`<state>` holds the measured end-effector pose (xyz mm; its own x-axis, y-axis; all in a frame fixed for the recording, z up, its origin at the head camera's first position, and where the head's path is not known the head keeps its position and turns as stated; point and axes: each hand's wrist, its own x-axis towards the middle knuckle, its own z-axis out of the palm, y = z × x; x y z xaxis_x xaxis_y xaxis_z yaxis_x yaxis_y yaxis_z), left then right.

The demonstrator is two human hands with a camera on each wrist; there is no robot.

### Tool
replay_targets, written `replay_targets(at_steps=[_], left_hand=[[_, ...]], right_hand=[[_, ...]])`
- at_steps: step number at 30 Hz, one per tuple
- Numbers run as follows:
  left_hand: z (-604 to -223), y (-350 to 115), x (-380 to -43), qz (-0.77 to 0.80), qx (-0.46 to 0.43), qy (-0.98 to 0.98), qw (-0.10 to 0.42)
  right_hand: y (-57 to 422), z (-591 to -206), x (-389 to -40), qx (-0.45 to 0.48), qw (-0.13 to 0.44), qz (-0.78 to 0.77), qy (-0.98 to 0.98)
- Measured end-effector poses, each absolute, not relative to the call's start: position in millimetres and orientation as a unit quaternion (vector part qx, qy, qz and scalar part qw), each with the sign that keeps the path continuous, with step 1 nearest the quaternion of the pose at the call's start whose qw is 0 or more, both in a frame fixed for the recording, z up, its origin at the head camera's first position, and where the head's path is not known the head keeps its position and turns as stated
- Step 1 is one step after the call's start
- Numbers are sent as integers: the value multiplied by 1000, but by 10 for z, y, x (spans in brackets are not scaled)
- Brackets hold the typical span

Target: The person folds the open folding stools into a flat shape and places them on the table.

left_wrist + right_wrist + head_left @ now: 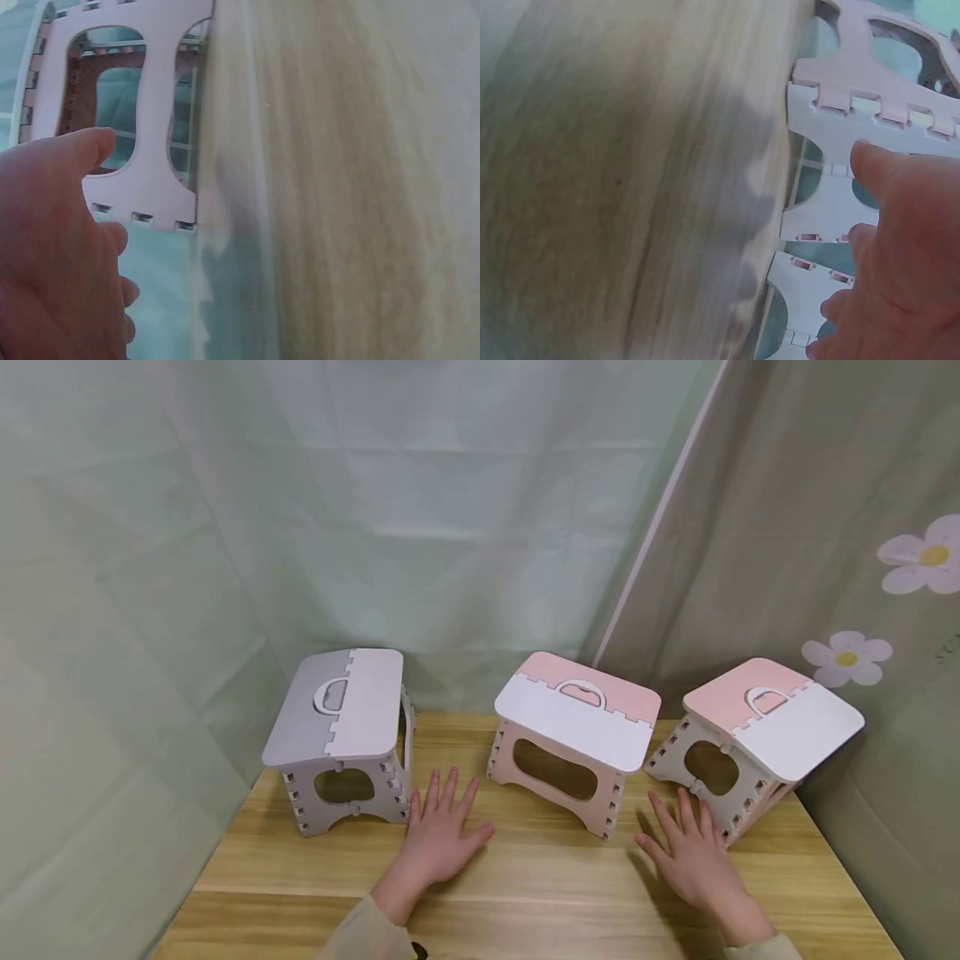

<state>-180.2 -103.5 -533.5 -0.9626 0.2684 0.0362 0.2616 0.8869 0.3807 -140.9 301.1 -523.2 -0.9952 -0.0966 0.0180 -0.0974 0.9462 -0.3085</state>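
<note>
Three folding step stools stand unfolded on the wooden table: a grey and white stool at left, a pink and white stool in the middle, and another pink and white stool at right, turned at an angle. My left hand spreads its fingers between the left and middle stools, holding nothing. Fingers likewise spread, my right hand is just in front of the right stool and also holds nothing. Whether either palm touches the table, I cannot tell. Both wrist views show the hands near stool legs.
The wood-grain table runs under everything. A pale green curtain hangs close behind it and along the left. At right hangs a greyish curtain with printed white flowers.
</note>
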Motion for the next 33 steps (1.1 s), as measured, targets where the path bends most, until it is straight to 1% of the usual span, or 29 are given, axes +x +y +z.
replay_targets(at_steps=[5,12,22,27,33], left_hand=[[-5238,-1060,-1777,246,136,960,-1],[-5135,-1155,-1756,324,132,936,-43],[-5092,-1379,-1674,382,115,911,-106],[-5071,-1478,-1611,409,93,901,-109],[-5059,-1601,-1591,420,80,895,-125]], right_hand=[[3031,-5179,-1422,46,16,171,-984],[3074,-5124,-1427,45,36,197,-979],[3086,-5102,-1417,58,109,220,-968],[3101,-5055,-1389,52,109,223,-967],[3125,-5002,-1355,41,108,223,-968]])
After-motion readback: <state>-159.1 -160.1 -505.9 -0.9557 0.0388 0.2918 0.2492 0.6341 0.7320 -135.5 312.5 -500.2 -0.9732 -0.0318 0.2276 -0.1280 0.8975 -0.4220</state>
